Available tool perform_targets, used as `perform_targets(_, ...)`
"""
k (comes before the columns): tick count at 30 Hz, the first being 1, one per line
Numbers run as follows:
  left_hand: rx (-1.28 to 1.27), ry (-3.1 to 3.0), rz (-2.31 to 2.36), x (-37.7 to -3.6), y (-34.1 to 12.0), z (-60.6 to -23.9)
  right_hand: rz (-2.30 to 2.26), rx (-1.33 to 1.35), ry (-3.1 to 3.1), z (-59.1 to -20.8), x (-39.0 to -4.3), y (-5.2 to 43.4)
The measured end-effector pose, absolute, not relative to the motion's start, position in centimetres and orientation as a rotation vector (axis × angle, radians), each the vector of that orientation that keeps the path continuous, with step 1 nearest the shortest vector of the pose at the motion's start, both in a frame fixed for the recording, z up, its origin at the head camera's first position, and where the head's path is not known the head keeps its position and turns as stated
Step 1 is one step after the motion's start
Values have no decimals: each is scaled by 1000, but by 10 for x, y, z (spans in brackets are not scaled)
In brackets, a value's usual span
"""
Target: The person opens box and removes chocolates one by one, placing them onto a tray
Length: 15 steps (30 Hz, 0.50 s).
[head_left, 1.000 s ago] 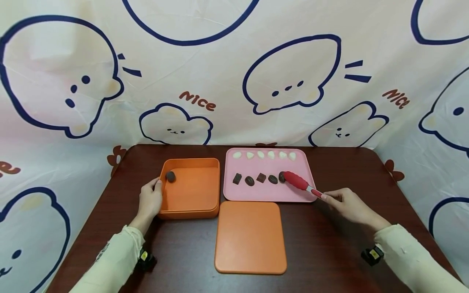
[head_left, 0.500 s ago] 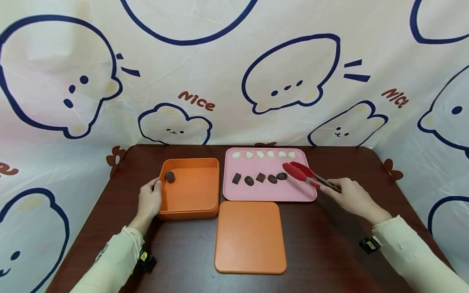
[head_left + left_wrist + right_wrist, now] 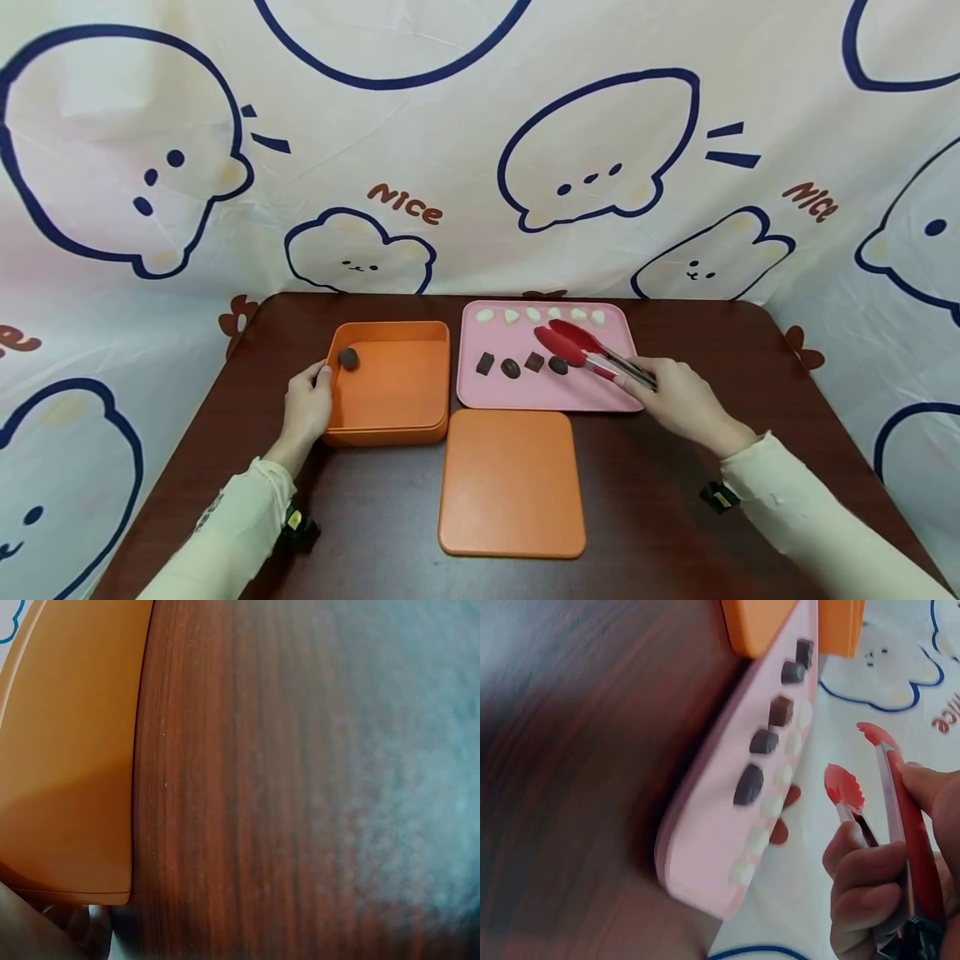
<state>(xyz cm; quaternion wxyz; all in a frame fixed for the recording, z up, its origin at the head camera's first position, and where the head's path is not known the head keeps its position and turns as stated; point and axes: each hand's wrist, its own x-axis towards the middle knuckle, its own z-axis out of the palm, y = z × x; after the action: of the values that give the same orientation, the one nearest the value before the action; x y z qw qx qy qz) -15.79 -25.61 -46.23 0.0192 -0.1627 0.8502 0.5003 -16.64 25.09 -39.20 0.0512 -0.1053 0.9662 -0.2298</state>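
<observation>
Left hand: my left hand (image 3: 306,406) rests against the left wall of the orange box (image 3: 390,421), fingers curled loosely over its rim, steadying it on the table (image 3: 375,517)
Right hand: my right hand (image 3: 678,402) grips the handles of the red tongs (image 3: 573,343), fingers wrapped round them
Tongs: tips apart, nothing between them, raised over the pink tray (image 3: 525,398) above the right end of the dark row
Chocolates: five dark pieces show in the right wrist view on the tray, the end one (image 3: 748,784) nearest the tongs; a row of white pieces (image 3: 540,316) sits behind them; one dark piece (image 3: 348,358) already lies in the box's far left corner
Lid: the orange lid (image 3: 512,483) lies flat in front of the tray
Risk: the tongs' smooth tips could squeeze a small piece sideways so it skids across the tray, or knock its neighbours out of line
Risk, box: if my steadying hand slackens, a bump could shift the box
</observation>
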Motion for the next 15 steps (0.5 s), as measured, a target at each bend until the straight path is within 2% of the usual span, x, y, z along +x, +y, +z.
perform_targets(15, -482, 2622, 1557, -158, -257, -465, -672, -451, 2971, -409, -169, 199)
